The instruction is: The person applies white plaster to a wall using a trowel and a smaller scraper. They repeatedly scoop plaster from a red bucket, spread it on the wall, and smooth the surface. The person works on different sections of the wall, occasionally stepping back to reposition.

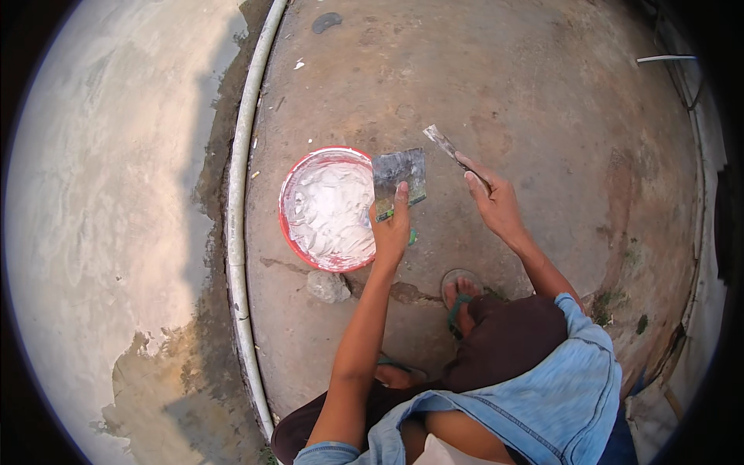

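Round red-rimmed tub (283, 217), on the ground just left of the hands: holds thick white paste (333, 205), its surface churned into ridges, a good quantity unused. Wide dark rectangular metal blade with green edging (400, 172): mostly dark on its visible face, no full load of paste apparent; its underside cannot be seen. Slim metal scraper (440, 139): whitish residue at the tip. Mixing appears well advanced; the paste left in the tub appears yet to be used.

Left hand (393, 226): gripping the wide blade from the near side, thumb laid on its face, forearm reaching far from the near edge, beside the tub's right rim. Right hand (496, 203): fingers wrapped around the scraper, tip angled far and left, wrist bent inward, apart from the left hand.
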A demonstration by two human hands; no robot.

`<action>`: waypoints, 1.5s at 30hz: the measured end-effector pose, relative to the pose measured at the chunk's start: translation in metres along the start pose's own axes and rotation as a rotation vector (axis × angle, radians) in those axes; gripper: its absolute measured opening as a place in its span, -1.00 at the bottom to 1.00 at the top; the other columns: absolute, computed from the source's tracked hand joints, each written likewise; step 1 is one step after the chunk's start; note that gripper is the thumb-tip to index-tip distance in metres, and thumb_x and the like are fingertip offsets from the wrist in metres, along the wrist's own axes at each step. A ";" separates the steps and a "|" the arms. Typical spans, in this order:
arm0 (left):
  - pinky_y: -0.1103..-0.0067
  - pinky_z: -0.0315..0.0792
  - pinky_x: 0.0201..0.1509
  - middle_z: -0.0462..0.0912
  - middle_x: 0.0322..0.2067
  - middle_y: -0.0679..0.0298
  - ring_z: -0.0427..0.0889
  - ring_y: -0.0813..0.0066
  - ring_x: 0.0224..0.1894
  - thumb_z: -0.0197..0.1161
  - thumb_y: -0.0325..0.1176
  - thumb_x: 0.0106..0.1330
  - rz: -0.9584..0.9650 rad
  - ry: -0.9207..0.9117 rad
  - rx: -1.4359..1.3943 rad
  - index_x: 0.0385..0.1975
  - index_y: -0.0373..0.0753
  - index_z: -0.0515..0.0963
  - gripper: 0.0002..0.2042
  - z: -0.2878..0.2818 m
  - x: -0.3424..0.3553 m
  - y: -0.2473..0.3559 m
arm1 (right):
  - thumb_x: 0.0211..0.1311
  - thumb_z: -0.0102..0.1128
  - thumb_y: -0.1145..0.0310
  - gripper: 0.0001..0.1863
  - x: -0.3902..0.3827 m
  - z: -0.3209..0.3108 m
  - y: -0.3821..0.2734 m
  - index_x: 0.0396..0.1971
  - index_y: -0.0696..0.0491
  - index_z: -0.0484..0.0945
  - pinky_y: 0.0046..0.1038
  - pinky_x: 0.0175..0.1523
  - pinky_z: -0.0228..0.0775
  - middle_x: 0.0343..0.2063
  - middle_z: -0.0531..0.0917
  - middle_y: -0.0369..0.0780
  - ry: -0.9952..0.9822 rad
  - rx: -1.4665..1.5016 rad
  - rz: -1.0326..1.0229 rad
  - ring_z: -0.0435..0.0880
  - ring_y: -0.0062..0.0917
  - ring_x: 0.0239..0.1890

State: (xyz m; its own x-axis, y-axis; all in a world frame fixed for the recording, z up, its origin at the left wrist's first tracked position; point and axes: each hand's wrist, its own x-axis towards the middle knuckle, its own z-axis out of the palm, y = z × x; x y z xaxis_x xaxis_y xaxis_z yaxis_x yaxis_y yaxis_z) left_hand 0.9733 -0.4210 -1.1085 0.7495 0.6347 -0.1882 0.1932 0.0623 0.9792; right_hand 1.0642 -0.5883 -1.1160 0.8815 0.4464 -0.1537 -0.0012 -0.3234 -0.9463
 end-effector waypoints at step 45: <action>0.48 0.35 0.16 0.60 -0.02 0.14 0.53 0.37 0.01 0.16 0.04 0.43 -0.132 0.146 -0.056 0.04 -0.42 0.50 -0.46 -0.009 0.000 -0.015 | 0.41 0.06 0.36 -0.65 -0.020 0.011 -0.012 0.15 -0.06 0.57 -0.54 -0.49 0.19 -0.50 0.63 -0.21 -0.109 -0.001 0.013 0.21 -0.74 -0.58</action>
State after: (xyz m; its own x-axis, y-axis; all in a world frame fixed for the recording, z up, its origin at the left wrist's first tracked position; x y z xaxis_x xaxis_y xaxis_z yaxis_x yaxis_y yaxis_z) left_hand 0.9647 -0.4156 -1.1222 0.6191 0.7231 -0.3064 0.2454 0.1924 0.9501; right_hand 1.0416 -0.5840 -1.1050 0.8251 0.5301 -0.1957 -0.0117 -0.3302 -0.9438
